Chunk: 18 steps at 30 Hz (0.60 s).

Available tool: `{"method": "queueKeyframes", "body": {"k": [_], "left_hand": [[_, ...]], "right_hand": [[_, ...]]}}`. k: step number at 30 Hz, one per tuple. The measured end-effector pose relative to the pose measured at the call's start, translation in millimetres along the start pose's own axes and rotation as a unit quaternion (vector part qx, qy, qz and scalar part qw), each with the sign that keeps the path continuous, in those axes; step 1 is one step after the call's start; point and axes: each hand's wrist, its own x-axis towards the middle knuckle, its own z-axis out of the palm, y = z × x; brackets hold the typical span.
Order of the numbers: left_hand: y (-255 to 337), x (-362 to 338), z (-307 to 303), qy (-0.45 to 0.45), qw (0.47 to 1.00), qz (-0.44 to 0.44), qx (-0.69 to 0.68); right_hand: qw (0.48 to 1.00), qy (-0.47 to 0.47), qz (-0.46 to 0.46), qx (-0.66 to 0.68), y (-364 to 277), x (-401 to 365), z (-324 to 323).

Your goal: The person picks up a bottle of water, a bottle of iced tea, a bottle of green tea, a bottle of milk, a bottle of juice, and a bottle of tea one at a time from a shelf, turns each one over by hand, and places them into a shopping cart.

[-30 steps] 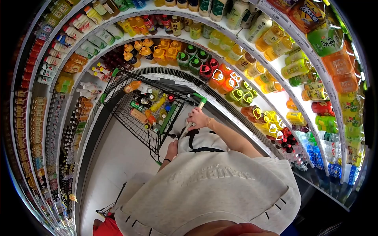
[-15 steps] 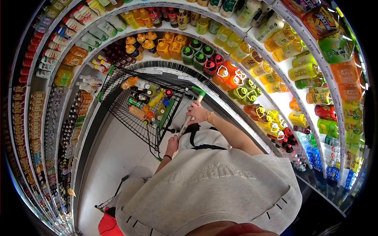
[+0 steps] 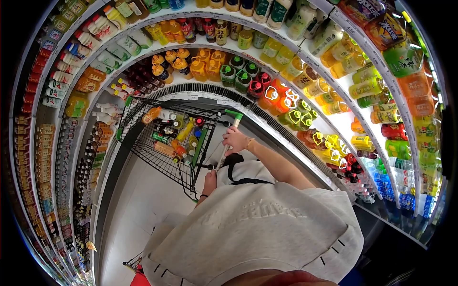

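Observation:
My right hand (image 3: 235,140) is wrapped round the handle (image 3: 223,156) of a black wire shopping cart, near its green-capped far end. Lower down, my left hand (image 3: 209,182) closes on the handle's other end, partly hidden by my sweatshirt. Inside the cart (image 3: 168,174) lie several drinks: an orange bottle (image 3: 151,115), a yellow bottle (image 3: 185,130), a green can (image 3: 160,137) and a tan box (image 3: 164,149). Other bottles are jumbled among them, their labels too small to read.
Shelves of bottled drinks curve around the cart, with orange jugs (image 3: 199,70) and red jugs (image 3: 277,95) on the low shelf. A dark shelf base (image 3: 109,190) runs along the left. Part of another wire cart (image 3: 132,262) shows behind me, beside something red (image 3: 139,279).
The shelves and cart sit slightly lower in view. The red thing and second cart behind me have slipped further out at the bottom. Both hands keep their hold.

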Motion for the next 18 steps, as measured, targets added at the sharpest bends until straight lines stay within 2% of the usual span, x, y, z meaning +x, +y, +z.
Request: {"method": "queueKeyframes", "body": {"k": [3,5,6,8,9,11,12,14,15,16,17,18], "left_hand": [[-11,5,-1,-0.018,1.0,-0.025,-0.005],[-18,6,0,0.021,0.993,-0.086,-0.083],[-10,8,-10,0.022,0.993,-0.085,-0.083],[14,5,-37,-0.026,0.939,-0.212,-0.269],[14,9,-38,-0.024,0.939,-0.212,-0.269],[14,8,-42,-0.01,0.873,-0.293,-0.39],[14,8,-43,-0.006,0.873,-0.295,-0.389],[1,13,-32,0.016,0.865,-0.333,-0.376],[-25,11,-15,-0.002,0.919,-0.265,-0.29],[-17,4,-16,-0.001,0.918,-0.271,-0.29],[-9,1,-20,0.029,0.979,-0.177,-0.1],[-8,-5,-21,0.054,0.991,-0.077,0.097]], "right_hand": [[0.999,0.03,-0.022,0.016,3,10,6],[0.999,0.043,-0.031,0.012,0,15,7],[0.999,0.039,-0.026,0.011,-1,18,7],[0.999,0.036,-0.023,0.011,-3,25,8],[0.999,0.042,-0.023,0.015,-2,28,9],[0.998,0.046,-0.027,0.022,-5,30,14],[0.999,0.038,-0.027,0.018,-5,32,15],[0.999,0.032,-0.034,0.013,6,40,16],[0.997,0.05,-0.053,0.021,6,39,19],[0.995,0.068,-0.071,0.028,9,37,22],[0.994,0.067,-0.075,0.03,13,38,22],[0.995,0.053,-0.078,0.018,13,40,24]]}}
